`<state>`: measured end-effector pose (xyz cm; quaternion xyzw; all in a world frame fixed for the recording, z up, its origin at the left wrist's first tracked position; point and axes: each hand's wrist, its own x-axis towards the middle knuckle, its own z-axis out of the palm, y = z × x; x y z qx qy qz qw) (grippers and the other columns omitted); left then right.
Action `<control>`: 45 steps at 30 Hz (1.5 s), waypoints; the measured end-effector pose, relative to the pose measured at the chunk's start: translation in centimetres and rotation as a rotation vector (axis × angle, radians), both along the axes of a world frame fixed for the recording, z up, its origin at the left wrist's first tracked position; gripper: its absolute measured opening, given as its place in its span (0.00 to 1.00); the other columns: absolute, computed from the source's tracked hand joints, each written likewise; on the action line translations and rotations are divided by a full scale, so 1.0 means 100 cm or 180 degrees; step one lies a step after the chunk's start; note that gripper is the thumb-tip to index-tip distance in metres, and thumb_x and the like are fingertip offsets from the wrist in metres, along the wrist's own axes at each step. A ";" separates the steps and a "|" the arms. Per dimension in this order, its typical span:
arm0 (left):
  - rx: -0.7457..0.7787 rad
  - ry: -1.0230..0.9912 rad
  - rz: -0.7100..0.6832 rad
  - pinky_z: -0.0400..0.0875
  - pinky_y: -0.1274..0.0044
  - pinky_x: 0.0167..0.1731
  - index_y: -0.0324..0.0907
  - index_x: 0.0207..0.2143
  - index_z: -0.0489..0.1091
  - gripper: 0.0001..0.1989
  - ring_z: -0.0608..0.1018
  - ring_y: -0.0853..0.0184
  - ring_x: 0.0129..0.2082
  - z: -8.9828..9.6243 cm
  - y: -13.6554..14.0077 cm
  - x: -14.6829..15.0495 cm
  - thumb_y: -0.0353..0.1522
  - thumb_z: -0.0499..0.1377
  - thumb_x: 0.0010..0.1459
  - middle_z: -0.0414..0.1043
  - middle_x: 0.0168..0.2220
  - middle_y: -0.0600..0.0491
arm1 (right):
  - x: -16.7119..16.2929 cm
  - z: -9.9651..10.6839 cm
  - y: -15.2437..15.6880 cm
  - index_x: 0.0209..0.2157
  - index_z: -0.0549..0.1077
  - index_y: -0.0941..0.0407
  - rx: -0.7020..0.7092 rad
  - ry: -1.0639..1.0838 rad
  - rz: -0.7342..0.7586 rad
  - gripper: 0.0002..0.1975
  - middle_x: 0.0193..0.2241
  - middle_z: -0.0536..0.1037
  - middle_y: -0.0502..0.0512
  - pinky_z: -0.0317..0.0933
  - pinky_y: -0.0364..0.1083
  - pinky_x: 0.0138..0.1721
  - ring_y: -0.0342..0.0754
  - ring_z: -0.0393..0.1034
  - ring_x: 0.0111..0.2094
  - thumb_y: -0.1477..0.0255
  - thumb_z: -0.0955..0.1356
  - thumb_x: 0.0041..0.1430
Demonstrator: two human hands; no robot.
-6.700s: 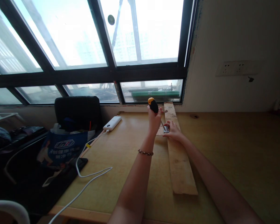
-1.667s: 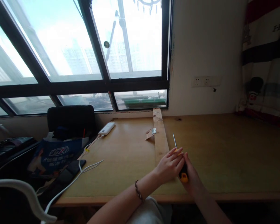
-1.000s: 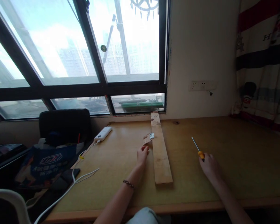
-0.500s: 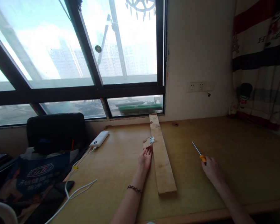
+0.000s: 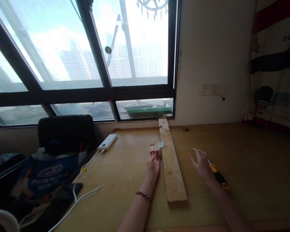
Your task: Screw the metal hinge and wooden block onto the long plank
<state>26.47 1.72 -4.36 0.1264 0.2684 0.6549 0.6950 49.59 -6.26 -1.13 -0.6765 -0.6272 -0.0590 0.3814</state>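
A long wooden plank (image 5: 174,170) lies lengthwise on the table, its far end near the window frame. A metal hinge (image 5: 160,145) joins its left edge to a small wooden piece (image 5: 153,147). My left hand (image 5: 153,165), palm up, grips the near edge of that small piece with its fingertips; part of the grip is hidden. To the right of the plank, my right hand (image 5: 201,164) is open and holds nothing, thumb and fingers apart. Just beyond it on the table rests a screwdriver (image 5: 218,177) with a yellow and black handle, its shaft partly behind the hand.
A white power bank (image 5: 108,142) with a white cable (image 5: 89,192) lies along the table's left side. Left of the table stands a black chair (image 5: 65,129) with a blue printed bag (image 5: 45,175). The window (image 5: 140,48) and a wall socket (image 5: 214,90) are behind the table.
My right hand has let go of the screwdriver, leaving it on the table, and has moved left toward the plank. The small wooden piece now lies flatter. The view has shifted slightly.
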 end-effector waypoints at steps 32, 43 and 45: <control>0.2202 0.4707 0.0522 0.35 0.63 0.59 0.48 0.57 0.53 0.22 0.45 0.64 0.63 0.010 -0.012 0.015 0.36 0.46 0.60 0.56 0.58 0.51 | -0.062 -0.029 0.081 0.55 0.53 0.55 0.0534 0.2314 0.1229 0.23 0.56 0.60 0.60 0.48 0.54 0.57 0.49 0.53 0.57 0.63 0.59 0.59; 0.1894 0.4302 0.0450 0.47 0.68 0.59 0.43 0.54 0.57 0.21 0.53 0.66 0.60 -0.008 0.005 0.014 0.39 0.43 0.61 0.59 0.56 0.49 | -0.062 -0.039 0.083 0.50 0.63 0.54 0.0192 0.1574 0.1355 0.18 0.50 0.69 0.58 0.55 0.54 0.54 0.50 0.61 0.53 0.64 0.57 0.61; 0.1900 0.4275 0.0450 0.48 0.69 0.59 0.43 0.54 0.57 0.21 0.54 0.66 0.60 -0.008 0.005 0.014 0.39 0.43 0.61 0.59 0.56 0.49 | -0.062 -0.042 0.084 0.51 0.63 0.55 0.0217 0.1467 0.1291 0.18 0.51 0.68 0.58 0.52 0.55 0.55 0.50 0.58 0.55 0.64 0.57 0.61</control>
